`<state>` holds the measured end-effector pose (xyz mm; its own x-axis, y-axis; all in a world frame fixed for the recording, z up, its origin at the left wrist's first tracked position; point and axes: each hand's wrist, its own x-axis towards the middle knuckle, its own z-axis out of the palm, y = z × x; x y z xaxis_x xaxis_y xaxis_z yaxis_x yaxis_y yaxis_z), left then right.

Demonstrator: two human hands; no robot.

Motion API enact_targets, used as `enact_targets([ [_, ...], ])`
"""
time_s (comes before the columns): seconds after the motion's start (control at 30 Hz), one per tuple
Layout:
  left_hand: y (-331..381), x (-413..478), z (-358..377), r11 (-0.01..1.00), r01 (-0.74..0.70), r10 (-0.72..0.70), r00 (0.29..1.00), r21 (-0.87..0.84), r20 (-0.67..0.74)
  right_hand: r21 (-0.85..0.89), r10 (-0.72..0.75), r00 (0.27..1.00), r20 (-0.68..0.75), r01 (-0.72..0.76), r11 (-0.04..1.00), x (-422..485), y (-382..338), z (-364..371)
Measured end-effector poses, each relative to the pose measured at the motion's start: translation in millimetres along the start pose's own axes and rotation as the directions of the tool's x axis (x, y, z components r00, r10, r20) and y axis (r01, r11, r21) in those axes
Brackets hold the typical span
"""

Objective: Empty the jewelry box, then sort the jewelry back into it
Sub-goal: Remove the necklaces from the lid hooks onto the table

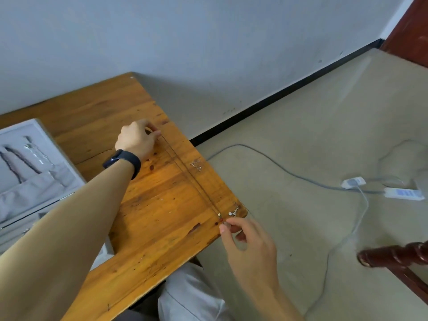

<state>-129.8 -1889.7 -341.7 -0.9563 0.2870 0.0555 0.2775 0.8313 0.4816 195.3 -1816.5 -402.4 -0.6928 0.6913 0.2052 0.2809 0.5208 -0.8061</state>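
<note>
Left hand (136, 141), far side: fingers curled, thumb and forefinger pinching the far end of the necklace (192, 179). Right hand (249, 242), near side, just off the table (150, 205) corner: thumb and forefinger pinch the near end by the small pendant (220, 216), other fingers loosely curled.

Chain runs straight between your two hands, long axis far-left to near-right, roughly parallel to the table's right edge. Whether it touches the wood, cannot tell.

Jewelry box (58, 147) stands open at the left, well apart from the chain, past your left forearm. Several strands lie in its lid. Both hands have the box to their left, and your left hand is the nearer one.

Two small silver pieces lie right of the chain line, one (196, 165) near mid-length, one (234, 210) by the near corner.

Judgement: if you lay the chain down, lower both ends together, clear of those pieces. If it goes back, swing the whole line leftward.
</note>
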Motion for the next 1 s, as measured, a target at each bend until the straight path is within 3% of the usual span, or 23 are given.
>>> enact_targets([
  [0.27, -6, 11, 18, 0.997, -0.071, 0.072, 0.997, 0.034, -0.034, -0.172, -0.234, 0.969, -0.085, 0.217, 0.961, 2, 12, 8],
  [0.77, -4, 15, 18, 0.997, -0.072, 0.072, 0.997, 0.01, 0.006, -0.164, -0.254, 0.965, -0.064, 0.241, 0.956, 6, 12, 12],
  [1.0, -7, 8, 8, 0.99, -0.105, 0.102, 0.994, 0.096, 0.035, -0.151, -0.288, 0.956, -0.065, 0.275, 0.949, 3, 8, 6],
])
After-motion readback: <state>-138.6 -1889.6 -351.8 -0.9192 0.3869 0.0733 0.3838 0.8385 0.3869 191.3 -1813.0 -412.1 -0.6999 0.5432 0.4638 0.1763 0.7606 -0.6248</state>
